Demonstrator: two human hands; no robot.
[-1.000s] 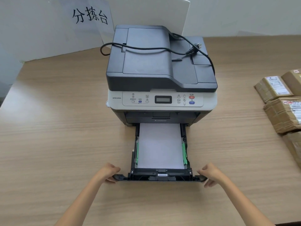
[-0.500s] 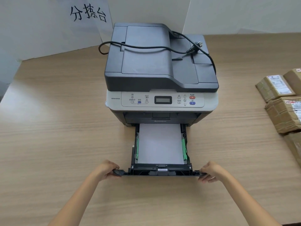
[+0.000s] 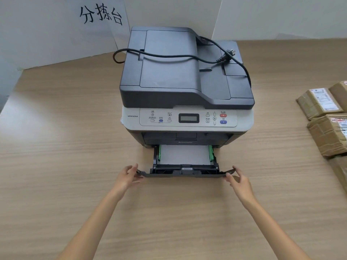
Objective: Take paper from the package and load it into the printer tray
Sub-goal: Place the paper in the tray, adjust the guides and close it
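Two hands sit at the ends of the printer tray's front panel: left hand (image 3: 126,177) with fingers loosely spread, grip wide and only brushing the panel's left tip; right hand (image 3: 238,182) likewise open, fingertips at the right tip. Compared with a second ago, the tray (image 3: 185,173) has slid further into the printer (image 3: 187,87); less of the white paper (image 3: 185,154) shows, and both hands have loosened from a closed hold. Paper lies flat in the tray between green guides (image 3: 159,152). Model mark on the pale control panel reads "M7615DNA"; the dark front bears a "lenovo" logo, faint. A black power cord (image 3: 169,56) lies across the lid. Sign (image 3: 101,15) behind reads "分拣台". Taped brown parcels (image 3: 319,104) with printed labels, text illegible, at the worktop's (image 3: 65,147) right edge.
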